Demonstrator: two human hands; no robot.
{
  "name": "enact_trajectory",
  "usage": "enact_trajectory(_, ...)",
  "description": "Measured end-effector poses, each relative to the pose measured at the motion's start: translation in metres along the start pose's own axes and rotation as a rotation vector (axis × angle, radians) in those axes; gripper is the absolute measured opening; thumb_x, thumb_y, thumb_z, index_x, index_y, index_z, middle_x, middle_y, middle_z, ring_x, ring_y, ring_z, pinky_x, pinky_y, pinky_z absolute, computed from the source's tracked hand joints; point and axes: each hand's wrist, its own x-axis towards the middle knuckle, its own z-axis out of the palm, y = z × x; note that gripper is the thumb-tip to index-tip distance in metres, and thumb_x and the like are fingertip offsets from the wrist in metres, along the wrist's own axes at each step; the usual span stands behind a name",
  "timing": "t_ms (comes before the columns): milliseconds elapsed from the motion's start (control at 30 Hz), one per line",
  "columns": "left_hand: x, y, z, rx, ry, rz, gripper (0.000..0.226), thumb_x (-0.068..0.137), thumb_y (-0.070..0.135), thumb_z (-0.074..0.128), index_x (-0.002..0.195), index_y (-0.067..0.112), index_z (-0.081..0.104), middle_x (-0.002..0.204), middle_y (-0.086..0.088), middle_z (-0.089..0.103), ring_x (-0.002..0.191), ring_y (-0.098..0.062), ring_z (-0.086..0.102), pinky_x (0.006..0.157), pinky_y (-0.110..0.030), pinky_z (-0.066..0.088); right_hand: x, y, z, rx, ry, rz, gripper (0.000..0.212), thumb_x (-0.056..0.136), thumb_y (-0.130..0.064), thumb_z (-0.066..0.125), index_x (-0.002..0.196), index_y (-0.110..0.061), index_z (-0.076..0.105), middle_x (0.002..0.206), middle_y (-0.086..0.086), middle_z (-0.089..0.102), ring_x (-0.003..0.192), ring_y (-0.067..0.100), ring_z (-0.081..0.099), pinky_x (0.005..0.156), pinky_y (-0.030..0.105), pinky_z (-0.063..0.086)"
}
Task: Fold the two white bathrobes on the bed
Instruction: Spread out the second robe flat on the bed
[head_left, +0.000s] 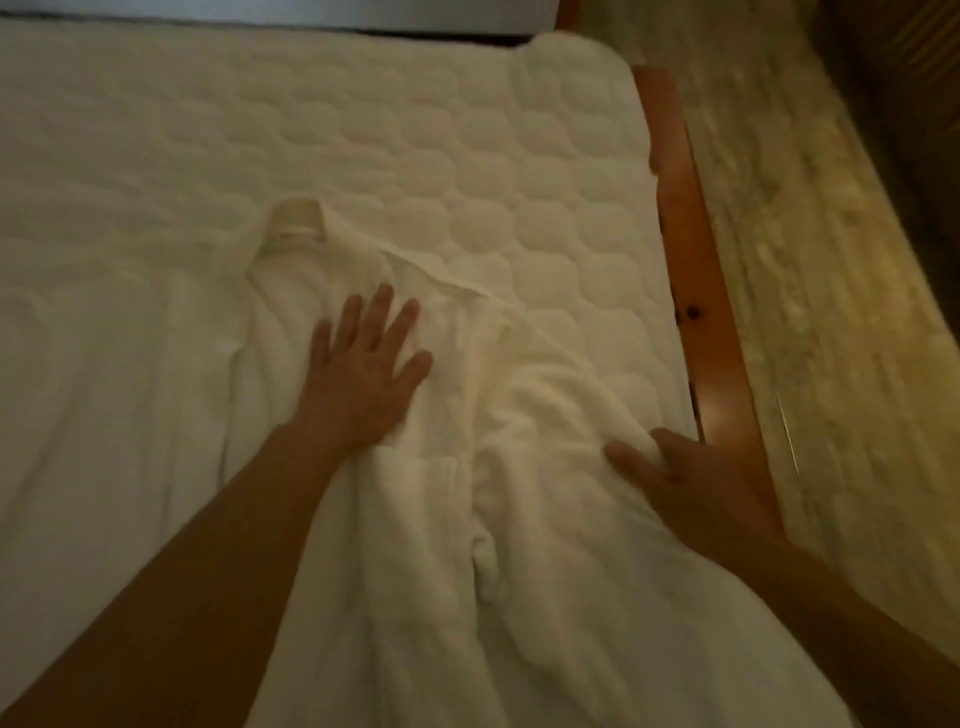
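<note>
Fingers, left hand (363, 364): spread wide and flat, palm pressed down on the bathrobe (415, 519); nothing gripped.
Fingers, right hand (691, 483): curled, bunching a raised fold of the bathrobe's cloth at its 3 o'clock side; thumb lies against the fold.
Bathrobe position: lies lengthwise on the bed (519, 182), from the collar (293, 221) at 12 o'clock down to the bottom edge of view at 6 o'clock.
Bathrobe state: partly folded and rumpled, a deep crease running down the middle between the two hands; a patch pocket (415, 483) shows just below the left wrist.
Second bathrobe: cannot tell it apart; smooth white cloth (104, 389) lies at 9 o'clock, touching the first.
Bed surface: white quilted mattress cover, bare at 12 and 1 o'clock.
Bed frame (691, 291): orange-brown wood rail along 3 o'clock, just beside the right hand.
Floor (831, 260): pale and mottled, blurred, beyond the rail.
</note>
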Motion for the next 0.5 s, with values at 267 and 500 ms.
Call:
enact_trajectory(267, 0.004, -0.017, 0.018, -0.123, 0.156, 0.067, 0.068, 0.095, 0.062, 0.026, 0.157, 0.035, 0.025, 0.168, 0.003, 0.012, 0.154, -0.012, 0.010, 0.123, -0.041, 0.005, 0.126, 0.062, -0.145, -0.429, 0.295, 0.128, 0.076, 0.073, -0.091, 0.046, 0.081, -0.017, 0.060, 0.070, 0.008, 0.061, 0.063, 0.029, 0.058, 0.065, 0.040, 0.052)
enact_trajectory(500, 0.018, -0.005, -0.010, -0.024, 0.071, -0.030, 0.066, 0.090, 0.066, 0.023, 0.150, 0.040, 0.034, 0.164, -0.002, 0.025, 0.148, -0.022, 0.025, 0.116, -0.046, 0.017, 0.130, 0.049, -0.115, -0.241, 0.237, 0.163, 0.053, 0.097, -0.060, 0.048, 0.128, -0.019, 0.059, 0.124, 0.012, 0.067, 0.099, 0.036, 0.063, 0.092, 0.047, 0.052)
